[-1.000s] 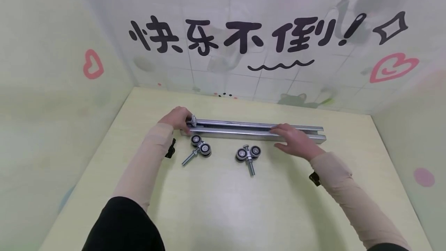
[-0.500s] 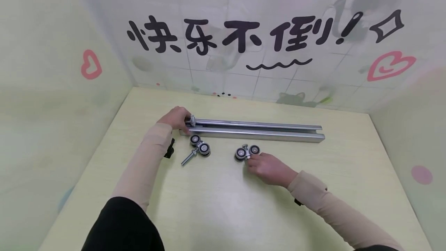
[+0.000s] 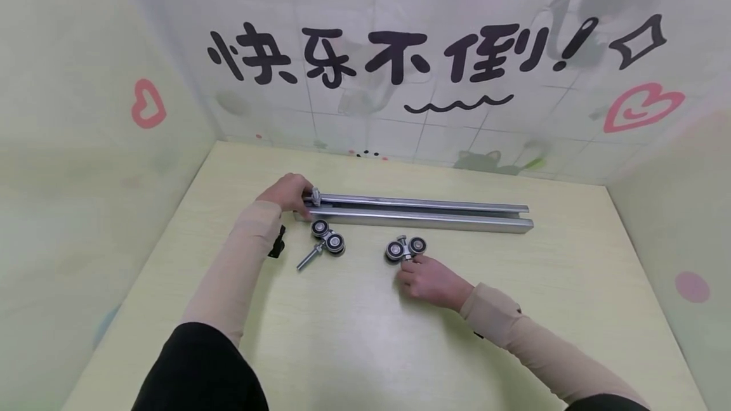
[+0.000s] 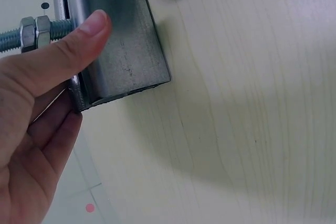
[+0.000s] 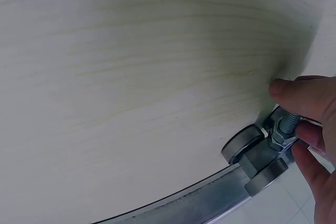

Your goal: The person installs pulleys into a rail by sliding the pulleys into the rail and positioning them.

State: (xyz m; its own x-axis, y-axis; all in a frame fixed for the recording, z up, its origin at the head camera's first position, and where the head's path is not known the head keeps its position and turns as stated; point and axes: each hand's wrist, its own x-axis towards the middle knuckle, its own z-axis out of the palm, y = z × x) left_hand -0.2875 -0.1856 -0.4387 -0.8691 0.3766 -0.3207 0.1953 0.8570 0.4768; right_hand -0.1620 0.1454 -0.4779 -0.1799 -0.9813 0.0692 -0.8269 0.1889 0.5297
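Note:
At the far side of the table lies a silver metal channel rail (image 3: 422,219), its slot facing up. My left hand (image 3: 288,192) grips the rail's left end, with the thumb on the near wall in the left wrist view. Out of the slot there sticks a threaded bolt with nuts (image 4: 43,31); what it joins inside is hidden. My right hand (image 3: 433,281) pinches the threaded stem of a wheeled roller trolley (image 5: 257,156), whose black-ringed wheels point toward the rail. Another roller trolley (image 3: 335,243) lies just in front of the rail's left part, its bolt pointing toward me.
The pale wood table (image 3: 354,335) is bounded by a printed back wall (image 3: 365,132) with large dark lettering. Side walls (image 3: 85,176) stand to the left and right. Black wrist straps show under both sleeves.
My right hand has left the rail's right part, moved toward me and leftward, and taken hold of the right trolley's stem. The left hand stays on the rail.

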